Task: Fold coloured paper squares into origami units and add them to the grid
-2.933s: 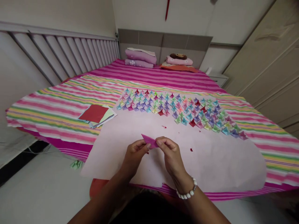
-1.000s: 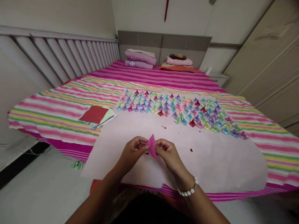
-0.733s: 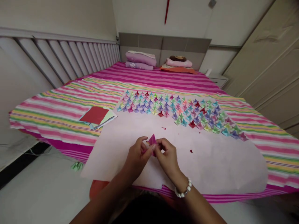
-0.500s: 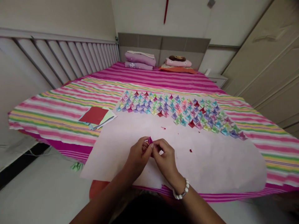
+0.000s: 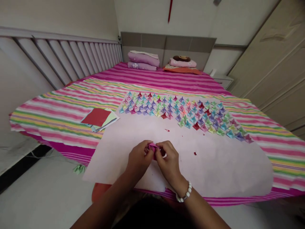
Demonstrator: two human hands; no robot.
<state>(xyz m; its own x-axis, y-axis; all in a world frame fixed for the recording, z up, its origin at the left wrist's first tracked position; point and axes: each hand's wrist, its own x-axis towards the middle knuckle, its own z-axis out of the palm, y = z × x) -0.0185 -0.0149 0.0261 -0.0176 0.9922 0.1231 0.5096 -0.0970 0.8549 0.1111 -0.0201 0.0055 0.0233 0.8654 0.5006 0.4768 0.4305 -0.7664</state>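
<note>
A small folded piece of magenta origami paper is pinched between both my hands, above a large white paper sheet. My left hand grips its left side with thumb and fingers. On the opposite side, my right hand holds it by the fingertips; a white bead bracelet circles that wrist. The fingers cover much of the piece. Beyond the hands, many small folded paper pieces in several colours stand in rows on the sheet's far part.
A stack of coloured paper squares, red on top, lies at the left. Small dark red scraps dot the sheet. A striped bed cover lies beneath, with folded bedding by the headboard. Green folded paper is on the floor.
The magenta piece stood as an upright point; now its top is spread wider and flatter between my fingertips. My hands stay in nearly the same place.
</note>
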